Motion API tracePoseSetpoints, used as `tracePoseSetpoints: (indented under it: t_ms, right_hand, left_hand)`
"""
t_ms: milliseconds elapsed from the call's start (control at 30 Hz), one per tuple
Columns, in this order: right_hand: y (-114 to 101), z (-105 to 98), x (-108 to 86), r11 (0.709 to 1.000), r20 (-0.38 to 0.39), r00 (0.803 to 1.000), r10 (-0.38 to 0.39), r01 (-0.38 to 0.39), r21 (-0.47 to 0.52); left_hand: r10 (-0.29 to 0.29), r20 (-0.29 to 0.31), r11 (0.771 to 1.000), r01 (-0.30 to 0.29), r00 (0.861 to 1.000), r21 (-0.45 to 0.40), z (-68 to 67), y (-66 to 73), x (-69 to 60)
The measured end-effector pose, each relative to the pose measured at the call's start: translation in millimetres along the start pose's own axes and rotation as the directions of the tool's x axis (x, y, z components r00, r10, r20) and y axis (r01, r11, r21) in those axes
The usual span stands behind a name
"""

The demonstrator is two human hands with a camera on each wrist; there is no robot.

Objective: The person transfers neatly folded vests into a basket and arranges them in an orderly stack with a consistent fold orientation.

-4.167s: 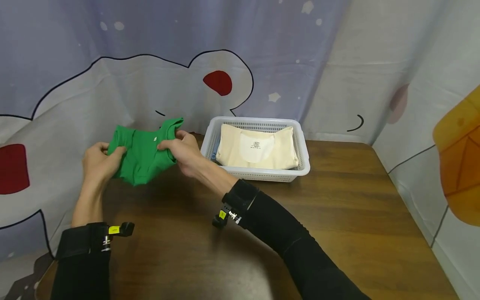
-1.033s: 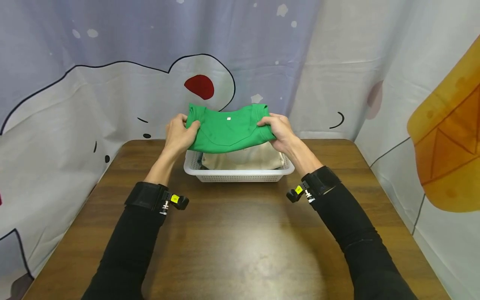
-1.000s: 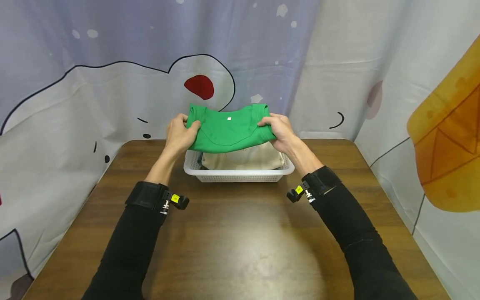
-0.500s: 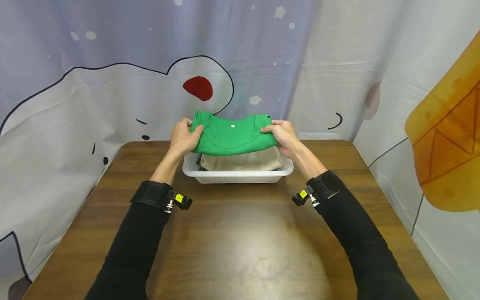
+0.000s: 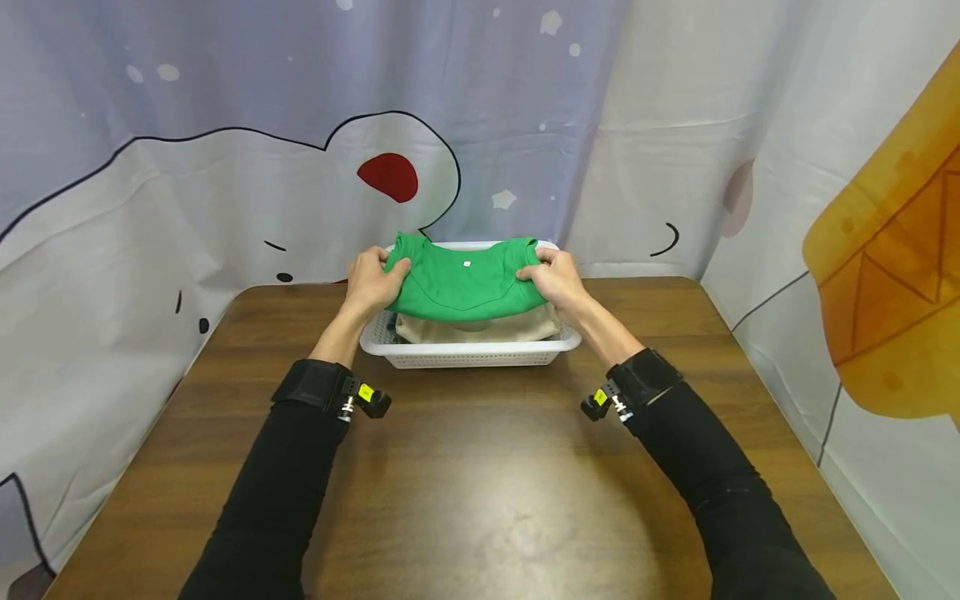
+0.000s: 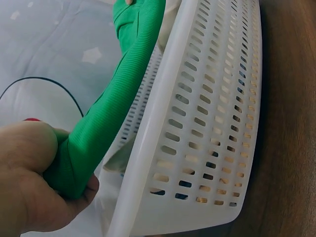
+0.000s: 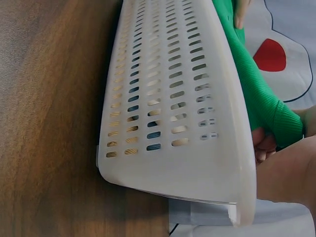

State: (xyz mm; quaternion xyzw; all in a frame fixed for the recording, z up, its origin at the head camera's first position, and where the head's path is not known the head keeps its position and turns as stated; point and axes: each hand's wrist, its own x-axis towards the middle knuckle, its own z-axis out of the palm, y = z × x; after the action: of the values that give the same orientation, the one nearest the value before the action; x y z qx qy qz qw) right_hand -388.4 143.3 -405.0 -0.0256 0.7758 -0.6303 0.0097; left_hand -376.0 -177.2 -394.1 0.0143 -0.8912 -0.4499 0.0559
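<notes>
A folded green shirt (image 5: 467, 292) with a small white tag and a ribbed edge is stretched between both hands, over the white slotted basket (image 5: 472, 359). My left hand (image 5: 372, 282) pinches its left end, thumb on top. The right end is gripped by my right hand (image 5: 558, 282) in the same way. Under the shirt, a folded cream garment (image 5: 480, 332) lies in the basket, partly hidden. The left wrist view shows the shirt's ribbed edge (image 6: 121, 94) just beyond the basket rim. Whether shirt and cream garment touch cannot be told.
The basket stands near the back edge of a brown wooden table (image 5: 480, 467). Bluish cloth (image 7: 154, 140) shows through its slots in the right wrist view. A printed curtain (image 5: 225, 200) hangs close behind, with another hanging along the right side.
Both hands have carried the green shirt from the left to over the basket since the earliest frame. Over the last second they have lowered it a little toward the cream garment.
</notes>
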Motion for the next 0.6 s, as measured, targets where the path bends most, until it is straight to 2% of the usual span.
tracePoseSetpoints:
  t_ms: [233, 433, 600]
  right_hand:
    - [2, 10, -3.0, 0.998, 0.010, 1.000, 0.022, -0.022, 0.062]
    - [6, 13, -3.7, 0.997, -0.017, 1.000, 0.009, -0.011, -0.072]
    - [8, 14, -5.6, 0.991, -0.032, 0.999, 0.016, -0.020, -0.131]
  left_hand:
    - [-0.018, 0.021, 0.999, 0.017, 1.000, 0.040, 3.2, -6.8, 5.1]
    - [-0.020, 0.031, 1.000, 0.020, 0.999, 0.023, 7.5, -8.6, 3.2]
    - [-0.018, 0.040, 0.999, 0.017, 0.999, 0.031, 11.4, -9.0, 1.0]
